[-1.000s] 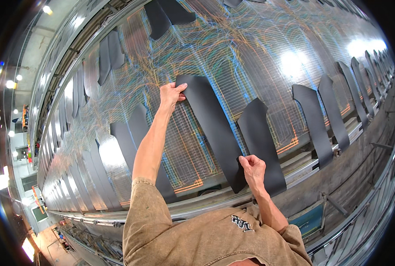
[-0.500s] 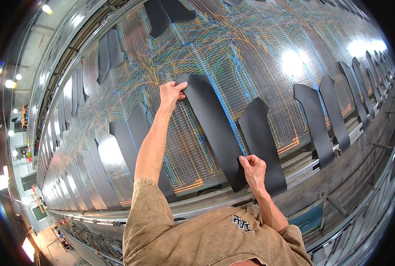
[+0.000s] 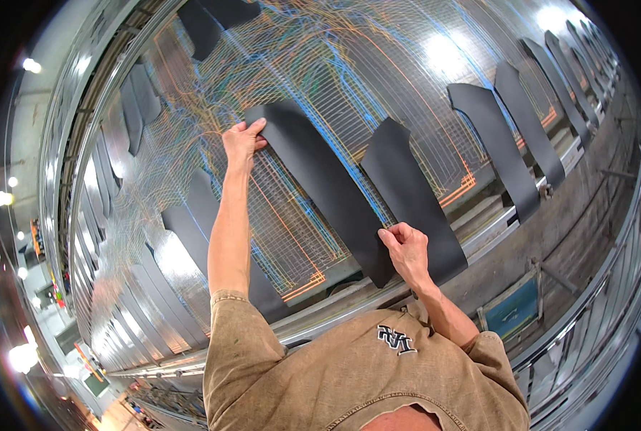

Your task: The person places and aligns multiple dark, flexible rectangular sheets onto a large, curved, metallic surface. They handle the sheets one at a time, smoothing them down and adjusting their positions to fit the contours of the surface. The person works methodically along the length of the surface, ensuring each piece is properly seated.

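Note:
A long dark grey sheet piece [image 3: 320, 179] with cut, angled ends stretches between my two hands over the table. My left hand [image 3: 243, 141] pinches its far left corner, thumb on top. At the near end, my right hand [image 3: 407, 253] is closed on the piece's right edge with thumb and fingertips. Just right of it lies a second dark sheet piece [image 3: 414, 190] with a pointed far end, close to my right hand. Beneath them is a glossy table top [image 3: 284, 215] covered in orange, blue and yellow outlines. Its surface under the pieces is hidden.
More dark cut pieces lie to the right [image 3: 496, 144], to the left [image 3: 195, 237] and at the far side [image 3: 213, 25]. A metal rail [image 3: 489, 248] runs along the near table edge. Beyond it, at lower right, is a teal panel [image 3: 511, 314] in a metal frame.
The view has shifted and turned slightly, so the table and pieces sit farther left and higher. Both hands keep their grip on the long piece, which stays close to the same spot on the table.

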The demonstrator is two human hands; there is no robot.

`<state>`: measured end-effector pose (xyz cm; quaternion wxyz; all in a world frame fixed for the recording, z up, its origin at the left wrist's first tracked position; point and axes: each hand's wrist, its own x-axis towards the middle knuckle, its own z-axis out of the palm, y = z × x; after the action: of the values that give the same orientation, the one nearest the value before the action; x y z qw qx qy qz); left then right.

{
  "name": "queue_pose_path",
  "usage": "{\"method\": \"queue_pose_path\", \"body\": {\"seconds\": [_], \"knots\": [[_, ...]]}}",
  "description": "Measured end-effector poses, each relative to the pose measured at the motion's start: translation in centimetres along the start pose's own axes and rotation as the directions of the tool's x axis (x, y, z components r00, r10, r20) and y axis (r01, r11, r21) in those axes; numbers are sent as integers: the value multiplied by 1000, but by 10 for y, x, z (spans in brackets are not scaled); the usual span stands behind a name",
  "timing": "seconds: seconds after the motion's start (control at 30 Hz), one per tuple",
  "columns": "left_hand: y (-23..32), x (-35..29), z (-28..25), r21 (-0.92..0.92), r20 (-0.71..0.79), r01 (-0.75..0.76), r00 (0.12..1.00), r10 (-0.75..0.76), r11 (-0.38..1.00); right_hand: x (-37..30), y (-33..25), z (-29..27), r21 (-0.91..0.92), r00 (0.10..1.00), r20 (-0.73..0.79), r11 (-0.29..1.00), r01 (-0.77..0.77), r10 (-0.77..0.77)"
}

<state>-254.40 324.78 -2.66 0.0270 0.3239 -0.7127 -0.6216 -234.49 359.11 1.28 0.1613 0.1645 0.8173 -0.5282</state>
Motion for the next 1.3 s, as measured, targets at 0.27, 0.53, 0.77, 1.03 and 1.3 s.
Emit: {"method": "queue_pose_path", "body": {"seconds": [0.27,0.53,0.77,1.03,1.3], "knots": [[2,0,0,30,35,24,999,-25,999,-4,10,-2,-106,999,-44,994,26,-31],[1,4,-1,52,46,42,998,-44,998,-1,10,-1,-81,999,-36,996,-41,39],[-2,7,-3,17,29,23,999,-24,1000,1,15,2,-48,998,-54,998,-29,26],[3,2,-3,25,23,24,999,-25,999,3,8,-1,-69,997,-27,995,-75,74],[7,-5,3,29,4,23,1000,-24,999,2,11,1,-35,997,-45,997,-61,60]]}}
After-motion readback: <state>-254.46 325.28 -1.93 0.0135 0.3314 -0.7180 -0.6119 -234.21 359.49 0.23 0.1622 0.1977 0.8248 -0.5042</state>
